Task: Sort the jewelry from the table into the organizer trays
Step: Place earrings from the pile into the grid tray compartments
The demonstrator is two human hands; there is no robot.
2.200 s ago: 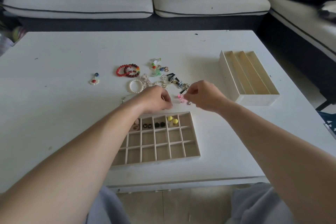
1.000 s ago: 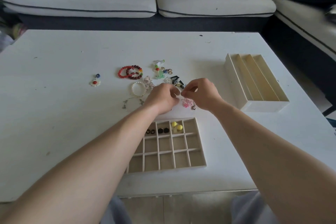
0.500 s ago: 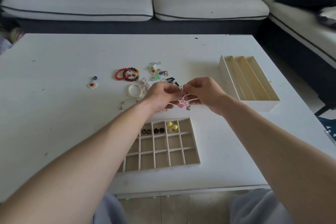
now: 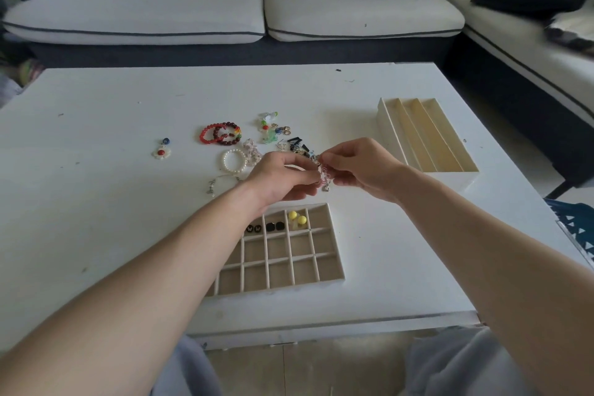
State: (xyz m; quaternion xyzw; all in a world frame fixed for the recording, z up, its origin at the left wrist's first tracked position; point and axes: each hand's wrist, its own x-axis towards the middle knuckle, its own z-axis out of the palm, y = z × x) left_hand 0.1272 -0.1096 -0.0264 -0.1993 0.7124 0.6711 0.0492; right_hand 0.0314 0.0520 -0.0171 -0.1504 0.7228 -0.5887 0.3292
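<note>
Centre frame: yr L hand [image 4: 283, 175] & R hand [image 4: 360, 167] both pinch the small pink see-through jewelry piece [image 4: 324, 174] w/ curled fingertips. It's lifted off the white table [image 4: 96, 202], just above the top edge of the beige grid organizer tray [image 4: 337, 251]. Tray's top row has black studs [image 4: 275, 227] & yellow ball earrings [image 4: 297, 218]. Upper centre: red bead bracelets [image 4: 220, 133], white pearl bracelet [image 4: 233, 161]. The cream long-slot tray [image 4: 390, 135] is at right.
</note>
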